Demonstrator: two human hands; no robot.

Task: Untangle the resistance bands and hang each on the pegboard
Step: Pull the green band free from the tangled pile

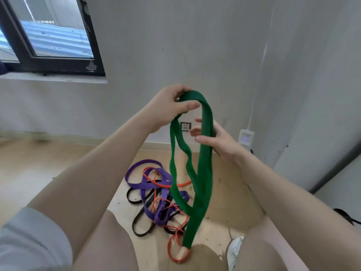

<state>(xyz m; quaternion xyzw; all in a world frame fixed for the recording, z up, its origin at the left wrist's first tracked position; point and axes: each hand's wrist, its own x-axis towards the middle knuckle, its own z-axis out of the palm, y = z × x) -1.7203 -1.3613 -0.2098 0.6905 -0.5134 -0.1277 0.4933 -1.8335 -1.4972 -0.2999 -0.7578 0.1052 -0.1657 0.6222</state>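
The left hand [168, 106] pinches the top of the green band [204, 167], its grip clamped on the fold. The right hand [218, 139], fingers straight and apart, touches 1 hanging strand. Below, purple bands [144, 184], orange bands [175, 249] and a black band [136, 227] lie tangled on the floor [58, 159].

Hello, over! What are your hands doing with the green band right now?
Left hand pinches the green band at its top. Right hand open against its side. Purple, orange and black bands tangled on floor. No pegboard in view.
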